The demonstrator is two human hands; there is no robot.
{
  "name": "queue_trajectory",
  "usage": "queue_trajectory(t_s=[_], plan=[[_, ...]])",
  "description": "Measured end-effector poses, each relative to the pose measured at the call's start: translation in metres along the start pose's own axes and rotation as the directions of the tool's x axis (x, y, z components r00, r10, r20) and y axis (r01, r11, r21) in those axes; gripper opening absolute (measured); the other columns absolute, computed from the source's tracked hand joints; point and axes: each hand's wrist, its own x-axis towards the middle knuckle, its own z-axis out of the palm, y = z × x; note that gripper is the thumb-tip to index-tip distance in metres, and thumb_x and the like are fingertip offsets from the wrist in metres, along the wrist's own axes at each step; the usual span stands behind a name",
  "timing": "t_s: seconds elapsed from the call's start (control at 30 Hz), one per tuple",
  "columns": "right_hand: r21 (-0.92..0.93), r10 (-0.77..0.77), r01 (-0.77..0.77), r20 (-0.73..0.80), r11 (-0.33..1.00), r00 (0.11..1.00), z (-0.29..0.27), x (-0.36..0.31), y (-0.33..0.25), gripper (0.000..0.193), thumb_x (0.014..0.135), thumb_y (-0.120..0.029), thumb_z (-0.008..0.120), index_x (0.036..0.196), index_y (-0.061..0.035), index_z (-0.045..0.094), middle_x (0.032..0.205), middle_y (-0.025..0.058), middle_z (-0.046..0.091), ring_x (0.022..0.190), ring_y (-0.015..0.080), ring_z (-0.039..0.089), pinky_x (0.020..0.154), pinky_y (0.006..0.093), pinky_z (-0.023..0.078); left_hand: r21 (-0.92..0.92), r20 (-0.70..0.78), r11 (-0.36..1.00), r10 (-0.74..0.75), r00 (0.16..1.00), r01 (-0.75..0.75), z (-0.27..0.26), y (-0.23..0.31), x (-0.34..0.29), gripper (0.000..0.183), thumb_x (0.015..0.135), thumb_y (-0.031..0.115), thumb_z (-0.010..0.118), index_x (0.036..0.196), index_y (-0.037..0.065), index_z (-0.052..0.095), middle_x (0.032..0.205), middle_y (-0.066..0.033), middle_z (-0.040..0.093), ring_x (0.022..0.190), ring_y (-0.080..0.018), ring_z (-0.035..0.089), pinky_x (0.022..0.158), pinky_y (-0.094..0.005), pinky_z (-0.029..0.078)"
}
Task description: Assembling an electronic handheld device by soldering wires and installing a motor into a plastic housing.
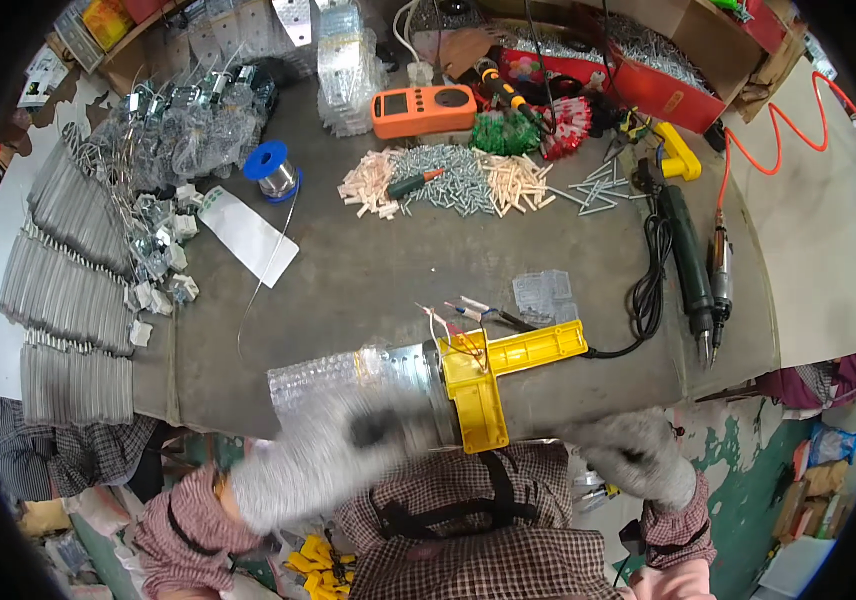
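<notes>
An opened yellow plastic housing, shaped like a T, lies at the table's front edge with thin wires rising from its joint and a black cable leaving its arm. Against its left side sits a shiny metal part, next to a piece of bubble wrap. My left hand, in a grey glove, is over the front of the metal part; motion smears its fingers, so any grip is unclear. To the right of the housing, at the table edge, is my gloved right hand, its fingers blurred and partly hidden.
Clear plastic pieces lie behind the housing. A soldering-wire spool, an orange meter and a screw pile stand farther back. Two screwdrivers lie right. Stacked metal strips fill the left side.
</notes>
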Motion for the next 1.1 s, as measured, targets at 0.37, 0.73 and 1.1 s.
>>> queue_trajectory(t_s=[0.37,0.73,1.1], plan=[[0.148,0.555,-0.537,-0.136,0.831,0.821,-0.013,-0.009,0.021,0.031,0.091,-0.005,0.059,0.12,-0.0001,0.07,0.073,0.0127,0.069,0.055,0.0121,0.059,0.053,0.0253,0.048,-0.152,0.227,0.982,0.145,0.963,-0.112,-0.044,-0.005,0.101,0.023,0.095,0.023,0.073,0.098,0.001,0.067,0.101,-0.0048,0.067,0.096,-0.0117,0.061,0.086,-0.0286,0.05],[-0.244,0.193,-0.186,0.003,0.952,0.981,-0.032,0.048,0.018,0.033,0.089,-0.006,0.061,0.121,-0.0046,0.069,0.087,0.0182,0.07,0.068,0.0288,0.07,0.064,0.037,0.056,0.65,0.022,0.645,0.512,0.858,-0.402,-0.015,-0.007,0.088,0.022,0.091,0.019,0.072,0.109,0.007,0.066,0.116,-0.0133,0.063,0.115,-0.0221,0.06,0.097,-0.0405,0.05],[-0.524,0.142,-0.068,0.103,0.849,0.984,-0.052,0.059,-0.013,0.043,0.079,-0.012,0.067,0.121,-0.0099,0.068,0.078,0.0078,0.066,0.067,0.0257,0.068,0.059,0.0373,0.054,0.683,-0.008,0.579,0.615,0.789,-0.445,-0.009,-0.048,0.048,0.065,0.071,0.047,0.086,0.119,0.011,0.06,0.127,-0.0105,0.063,0.125,-0.0323,0.055,0.113,-0.0574,0.03]])
